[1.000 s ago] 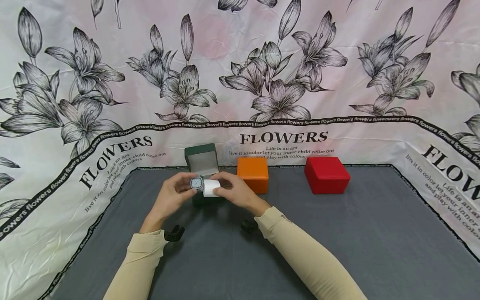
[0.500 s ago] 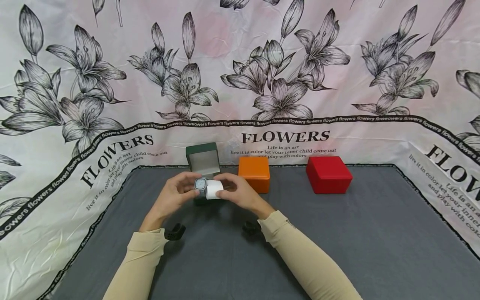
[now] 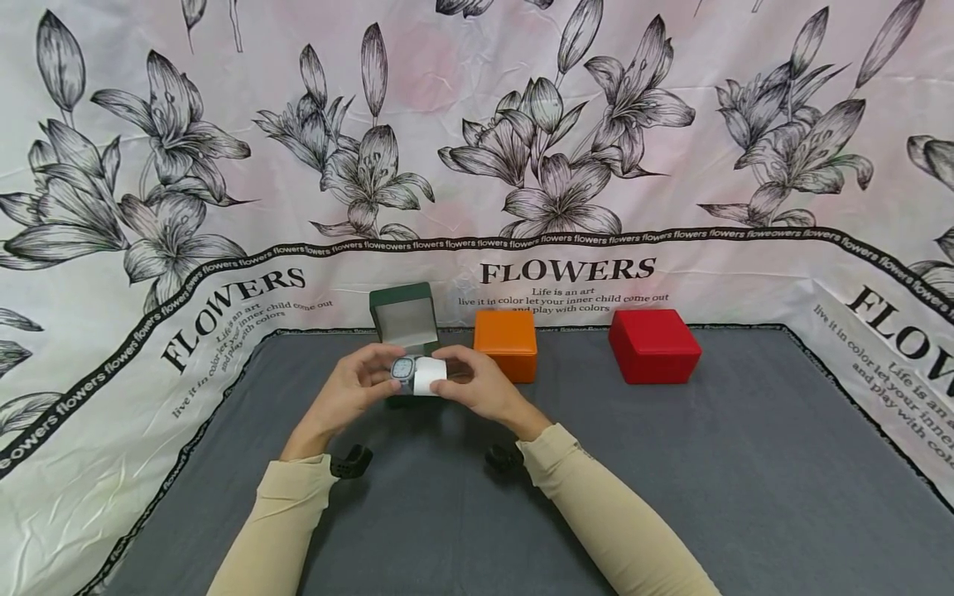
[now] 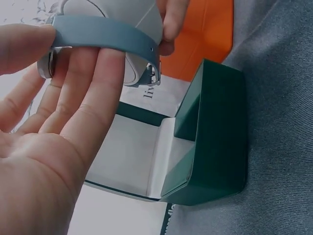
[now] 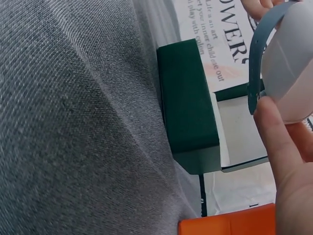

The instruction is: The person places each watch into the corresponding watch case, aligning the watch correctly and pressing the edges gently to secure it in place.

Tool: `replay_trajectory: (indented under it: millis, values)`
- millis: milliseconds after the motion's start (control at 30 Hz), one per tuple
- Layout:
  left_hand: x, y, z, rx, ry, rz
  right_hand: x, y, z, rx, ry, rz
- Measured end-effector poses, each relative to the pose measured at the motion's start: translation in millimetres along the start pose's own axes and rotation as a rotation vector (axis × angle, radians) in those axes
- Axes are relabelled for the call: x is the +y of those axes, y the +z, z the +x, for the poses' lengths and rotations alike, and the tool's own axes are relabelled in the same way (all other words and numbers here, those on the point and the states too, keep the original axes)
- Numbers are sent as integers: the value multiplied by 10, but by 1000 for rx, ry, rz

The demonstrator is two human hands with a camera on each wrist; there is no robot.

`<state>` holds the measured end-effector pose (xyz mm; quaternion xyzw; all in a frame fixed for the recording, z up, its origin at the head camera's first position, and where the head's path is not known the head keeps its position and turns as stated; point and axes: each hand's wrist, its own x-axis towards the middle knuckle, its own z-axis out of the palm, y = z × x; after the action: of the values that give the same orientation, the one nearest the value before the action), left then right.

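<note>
My left hand point(image 3: 356, 385) holds a wristwatch point(image 3: 403, 368) with a square face and a blue-grey strap, thumb on one side and fingers on the other. In the left wrist view the buckled strap point(image 4: 105, 35) loops around part of a white cushion point(image 4: 142, 12). My right hand point(image 3: 480, 382) grips that watch cushion point(image 3: 429, 377) at its other end; in the right wrist view one fingertip lies right at the strap's edge. Behind and below both hands stands a dark green watch box point(image 3: 402, 298) with its lid raised, showing a pale lining; its base is mostly hidden in the head view.
An orange box point(image 3: 505, 343) stands close to the right of the green one. Farther right sits a red box point(image 3: 656, 348). All three are on a grey cloth point(image 3: 462, 513), in front of a flower-printed backdrop point(image 3: 559, 165).
Both hands have shifted slightly to the right with the watch and cushion. The watch now sits a little closer to the cushion. The boxes stay where they were.
</note>
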<state>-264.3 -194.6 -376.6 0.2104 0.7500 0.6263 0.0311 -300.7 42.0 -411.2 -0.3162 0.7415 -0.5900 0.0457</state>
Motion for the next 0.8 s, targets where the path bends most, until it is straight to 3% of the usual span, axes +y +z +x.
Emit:
replay_trajectory:
  millis: [100,333,567,800]
  values:
    - [6,43,4,19,5,33,-19,3,-11,17,20,-15]
    - [36,129,16,78,10,210,-49,30,-19,38,23,-85]
    - [293,215,-61,82,39,245,-72,65,-29,69,1,-141]
    - [324,245,-65,114,55,294,-102,90,-30,105,-10,-207]
